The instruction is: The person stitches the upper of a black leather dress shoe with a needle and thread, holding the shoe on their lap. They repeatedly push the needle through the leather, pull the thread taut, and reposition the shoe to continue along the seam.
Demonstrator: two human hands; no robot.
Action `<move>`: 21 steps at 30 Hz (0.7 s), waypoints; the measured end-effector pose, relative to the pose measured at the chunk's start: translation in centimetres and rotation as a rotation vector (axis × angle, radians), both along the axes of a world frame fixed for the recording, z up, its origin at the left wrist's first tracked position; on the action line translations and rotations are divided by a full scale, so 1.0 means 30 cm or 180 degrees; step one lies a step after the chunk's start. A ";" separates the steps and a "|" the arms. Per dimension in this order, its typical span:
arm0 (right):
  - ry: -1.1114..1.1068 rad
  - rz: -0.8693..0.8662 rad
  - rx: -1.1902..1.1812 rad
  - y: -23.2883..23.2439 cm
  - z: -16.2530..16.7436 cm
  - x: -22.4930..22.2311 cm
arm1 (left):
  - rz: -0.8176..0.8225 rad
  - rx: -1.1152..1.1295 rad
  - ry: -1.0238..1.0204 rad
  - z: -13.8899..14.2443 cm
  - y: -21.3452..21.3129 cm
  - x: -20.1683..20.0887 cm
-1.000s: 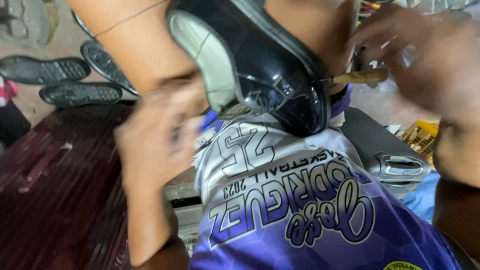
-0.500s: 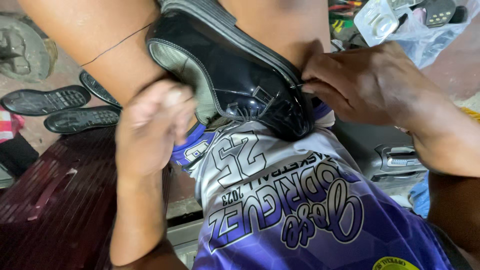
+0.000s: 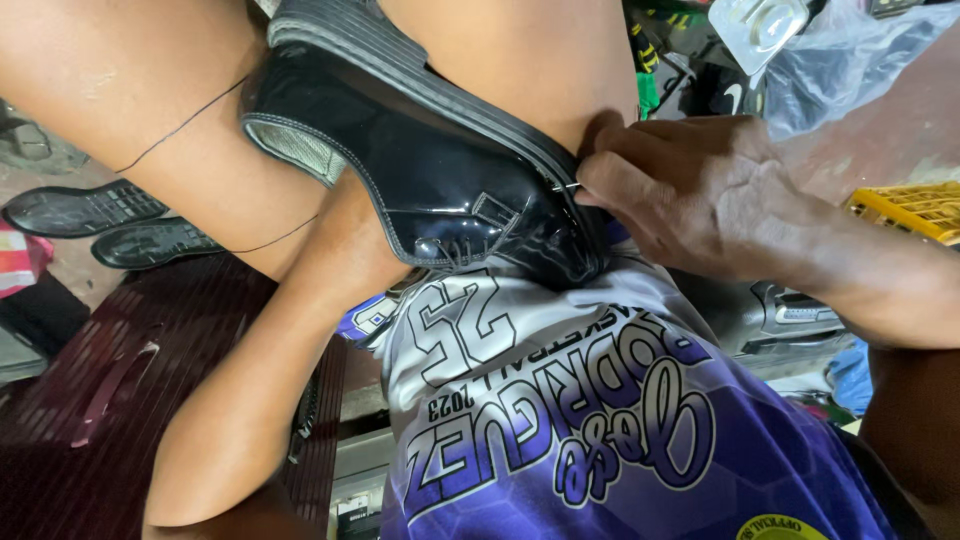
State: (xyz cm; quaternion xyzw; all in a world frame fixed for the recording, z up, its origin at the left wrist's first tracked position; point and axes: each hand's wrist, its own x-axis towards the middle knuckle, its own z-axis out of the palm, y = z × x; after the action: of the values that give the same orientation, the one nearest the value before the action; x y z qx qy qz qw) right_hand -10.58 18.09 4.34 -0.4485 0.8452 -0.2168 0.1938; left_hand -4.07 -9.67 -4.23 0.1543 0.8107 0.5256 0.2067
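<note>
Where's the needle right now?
Head view, right of centre: the needle sticks out of the black shoe's sole edge, pinched by the right hand; the shoe is clamped between the knees, above the purple jersey.

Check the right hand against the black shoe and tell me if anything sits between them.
Nothing visible does. The right hand rests directly against the black shoe at its sole edge, where a thin metal needle shows at the fingertips. The left hand is hidden inside the shoe.
</note>
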 end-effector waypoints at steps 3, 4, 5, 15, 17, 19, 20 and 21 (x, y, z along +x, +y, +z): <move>0.0020 0.0043 -0.0070 0.003 -0.005 0.006 | -0.0090 0.0083 -0.0187 -0.024 -0.002 0.011; 0.0001 0.0041 -0.0054 0.002 -0.006 0.008 | -0.0099 0.0129 -0.0236 -0.029 -0.002 0.015; -0.0007 0.0043 -0.0037 0.000 -0.006 0.011 | -0.0111 0.0111 -0.0332 -0.033 -0.001 0.019; 0.0088 0.0145 0.1003 -0.041 0.016 0.006 | -0.0172 0.0087 -0.0455 -0.016 -0.008 0.006; 0.0404 0.0571 0.0871 -0.038 0.025 -0.017 | -0.0222 0.0103 -0.0369 -0.011 -0.006 0.000; 0.0846 0.0939 0.0581 -0.031 0.034 -0.043 | -0.0201 0.0208 -0.0251 -0.004 -0.002 -0.004; 0.1137 0.1056 0.0391 -0.027 0.038 -0.055 | -0.0200 0.0148 -0.0276 -0.001 -0.001 -0.006; 0.1430 0.1164 0.0220 -0.022 0.041 -0.064 | -0.0215 0.0104 -0.0292 0.001 0.003 -0.008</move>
State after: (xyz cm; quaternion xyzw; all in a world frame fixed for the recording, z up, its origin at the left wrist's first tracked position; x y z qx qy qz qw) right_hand -12.50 17.42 5.57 -0.6234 0.7789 -0.0446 0.0528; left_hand -4.32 -9.56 -4.19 0.1606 0.7859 0.5380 0.2588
